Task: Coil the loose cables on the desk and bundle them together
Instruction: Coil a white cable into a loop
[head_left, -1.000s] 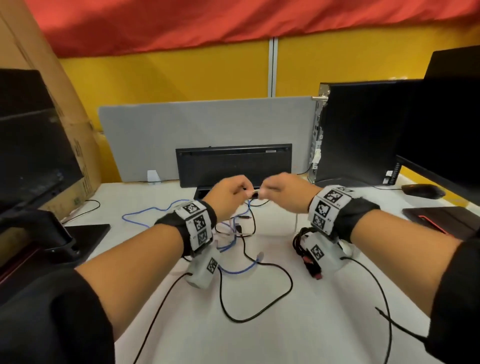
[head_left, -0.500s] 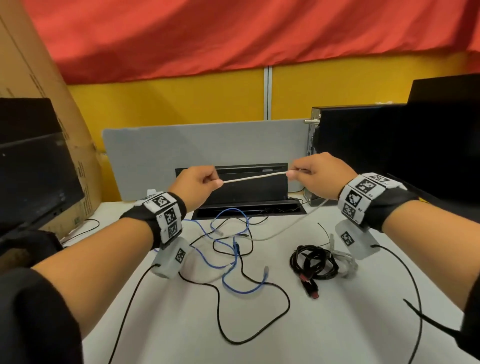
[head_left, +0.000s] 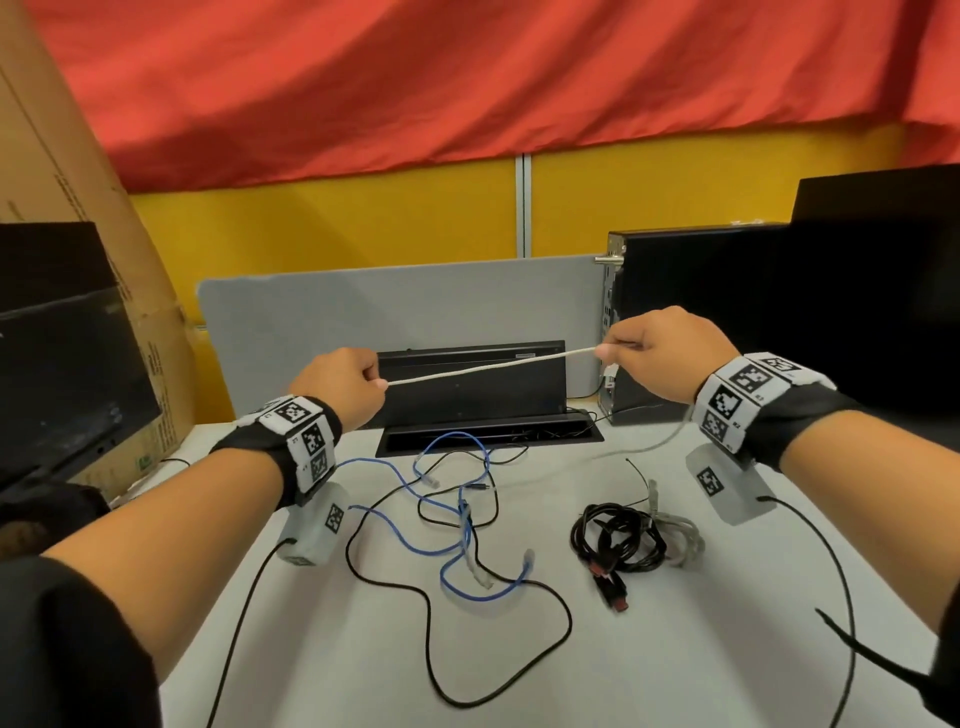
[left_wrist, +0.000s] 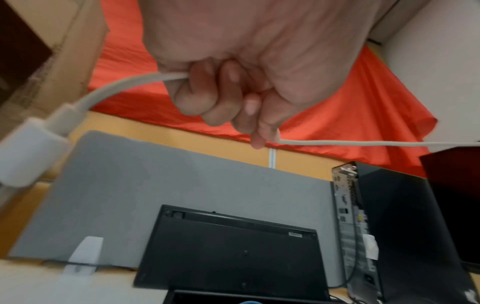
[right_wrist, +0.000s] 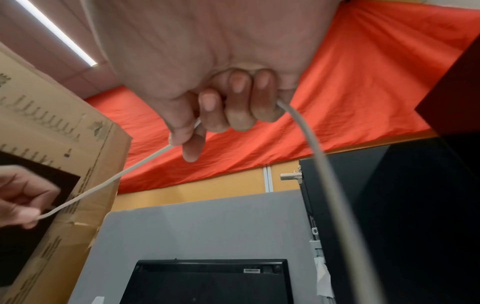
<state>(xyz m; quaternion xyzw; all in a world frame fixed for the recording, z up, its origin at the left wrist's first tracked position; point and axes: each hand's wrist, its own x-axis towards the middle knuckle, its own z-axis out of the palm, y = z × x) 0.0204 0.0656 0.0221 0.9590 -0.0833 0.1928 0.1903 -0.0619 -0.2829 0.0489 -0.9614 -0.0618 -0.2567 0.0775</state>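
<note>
A white cable (head_left: 488, 368) stretches taut in the air between both hands, above the desk. My left hand (head_left: 343, 387) grips one end in a fist; its white plug (left_wrist: 31, 148) sticks out on the far side of the fist. My right hand (head_left: 654, 353) pinches the cable with thumb and forefinger, and the rest of the cable (right_wrist: 322, 164) hangs down behind that hand toward the desk. On the desk lie a loose blue cable (head_left: 441, 525), a loose black cable (head_left: 431, 613), and a coiled black cable with red plugs (head_left: 618, 545) beside a grey coil (head_left: 680, 540).
A white desk (head_left: 675, 665) carries a black cable tray (head_left: 488, 441) with a raised black lid, a grey divider panel (head_left: 395, 306), a black computer tower (head_left: 701, 322) at right, and a monitor (head_left: 67, 358) and cardboard box (head_left: 62, 171) at left.
Both hands rose from close together over the desk and drew apart, pulling the white cable out into a taut line between them; the span is wider now than half a second ago.
</note>
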